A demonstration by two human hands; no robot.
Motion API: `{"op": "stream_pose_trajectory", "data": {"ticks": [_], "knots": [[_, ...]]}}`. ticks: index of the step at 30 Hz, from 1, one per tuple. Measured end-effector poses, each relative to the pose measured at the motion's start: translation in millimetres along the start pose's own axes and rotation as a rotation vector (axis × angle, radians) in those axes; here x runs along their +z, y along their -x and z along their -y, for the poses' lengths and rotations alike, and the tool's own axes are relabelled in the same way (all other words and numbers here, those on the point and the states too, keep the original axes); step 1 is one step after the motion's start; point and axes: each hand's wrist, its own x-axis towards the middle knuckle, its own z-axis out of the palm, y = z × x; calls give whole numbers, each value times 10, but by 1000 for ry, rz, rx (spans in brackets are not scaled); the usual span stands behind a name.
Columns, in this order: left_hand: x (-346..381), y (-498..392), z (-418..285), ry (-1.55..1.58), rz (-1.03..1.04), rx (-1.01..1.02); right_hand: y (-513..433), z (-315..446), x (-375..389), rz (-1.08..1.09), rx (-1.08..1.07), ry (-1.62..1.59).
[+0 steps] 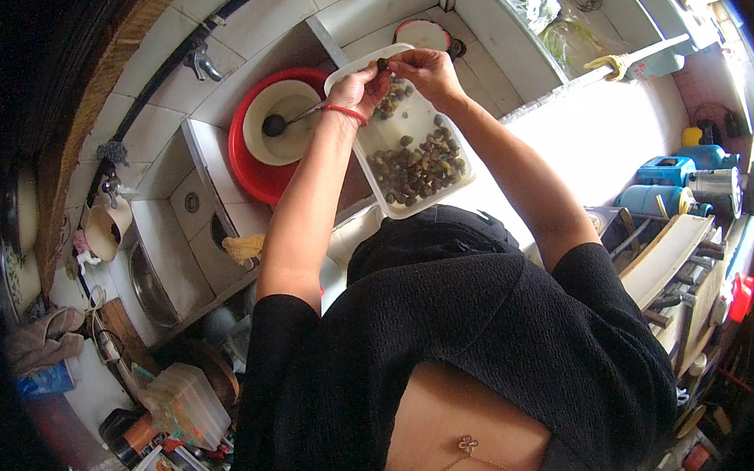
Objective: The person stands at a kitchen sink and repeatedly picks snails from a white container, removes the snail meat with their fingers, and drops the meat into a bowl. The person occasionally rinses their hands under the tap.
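My left hand [357,95], a red cord around its wrist, grips a small dark snail [382,64] between thumb and fingers. From the right, the pinched fingertips of my right hand [428,73] meet the same snail; whether they also hold a thin pick is too small to tell. Both hands are over the far end of a translucent white plastic tub [402,122]. Many dark and brownish snails [421,165] are heaped at the tub's near end. A smaller group [397,98] lies at its far end, partly beneath my hands.
Left of the tub, a cream basin [290,147] with cloudy liquid and a ladle [274,125] sits inside a red basin [243,159]. Low tiled partitions divide the sink. A metal tap [201,61] is on the wall. A white enamel bowl [423,35] stands behind my right hand.
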Motion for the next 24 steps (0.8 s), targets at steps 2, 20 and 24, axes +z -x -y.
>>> {"op": "stream_pose_trajectory", "data": {"ticks": [2,20,24], "knots": [[-18,-38,13,-184,-66,79,9,-13,4,-16,1,39],[119,195,44,-1814,-186,984,361,-204,168,765,74,1354],[108,308,56,-1576,-98,762,198,-163,12,344,-16,791]]}}
